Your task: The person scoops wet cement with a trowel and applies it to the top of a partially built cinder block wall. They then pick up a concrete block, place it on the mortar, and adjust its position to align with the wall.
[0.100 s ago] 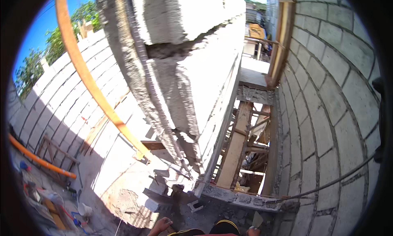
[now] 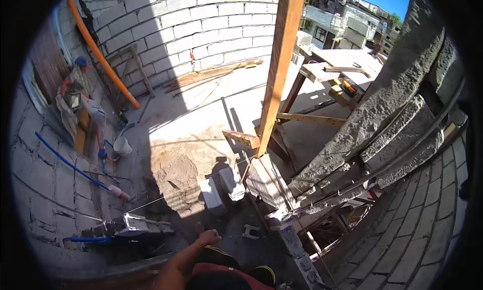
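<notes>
My left hand [image 2: 208, 237] hangs in front of my body with its fingers curled, and nothing shows in it. It touches none of the things around it. Beyond it two loose concrete blocks [image 2: 212, 195] stand on the floor, partly in shadow. A broken block piece [image 2: 251, 231] lies to its right. To its left a short row of hollow blocks [image 2: 146, 225] is set low, with a taut string [image 2: 173, 193] running from there up to the right. A heap of wet-looking mortar [image 2: 177, 176] spreads on the floor ahead. My right hand cannot be made out.
An upright wooden post [image 2: 277, 71] rises past a block pier [image 2: 265, 182]. A rough concrete column [image 2: 372, 101] slants at right, above a gap in the floor [image 2: 347, 217]. Left lie an orange pipe [image 2: 98, 53], a white bucket [image 2: 122, 146] and blue tubing [image 2: 70, 161].
My view has swung left, away from the narrow floor gap toward the mortar and the left wall. My left forearm shows more now; my right hand has dropped out of clear sight.
</notes>
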The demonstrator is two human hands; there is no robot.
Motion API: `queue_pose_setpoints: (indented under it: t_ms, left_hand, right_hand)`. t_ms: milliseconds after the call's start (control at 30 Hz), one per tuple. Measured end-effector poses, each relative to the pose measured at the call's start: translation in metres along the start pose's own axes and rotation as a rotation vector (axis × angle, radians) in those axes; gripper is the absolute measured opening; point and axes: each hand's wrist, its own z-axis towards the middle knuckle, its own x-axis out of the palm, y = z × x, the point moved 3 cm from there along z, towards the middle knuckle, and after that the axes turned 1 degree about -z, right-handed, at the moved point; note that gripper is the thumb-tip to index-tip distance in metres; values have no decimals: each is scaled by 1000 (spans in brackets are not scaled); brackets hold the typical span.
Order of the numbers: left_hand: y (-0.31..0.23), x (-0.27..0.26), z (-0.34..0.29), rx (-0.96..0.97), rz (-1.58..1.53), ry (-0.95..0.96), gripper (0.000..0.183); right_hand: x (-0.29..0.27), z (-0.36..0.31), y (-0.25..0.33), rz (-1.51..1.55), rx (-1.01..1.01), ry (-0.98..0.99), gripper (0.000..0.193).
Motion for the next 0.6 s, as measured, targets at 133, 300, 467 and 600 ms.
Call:
queue_pose_setpoints:
  t_ms: [133, 300, 467, 600]
  left_hand:
    - [104, 53, -17, -285, -664, -310, 34]
    - [215, 127, 39, -465, -1138, -573, 30]
    - [304, 143, 37, -826, -1613, -1067, 28]
    - [317, 84, 61, -730, -1951, -1014, 27]
  right_hand:
    - [52, 47, 162, -453, -389, 9, 44]
    - [200, 205, 286, -670, -372, 291, 51]
    - [407, 343, 367, -580, -504, 193, 48]
    - [542, 449, 517, -505, -819, -114, 42]
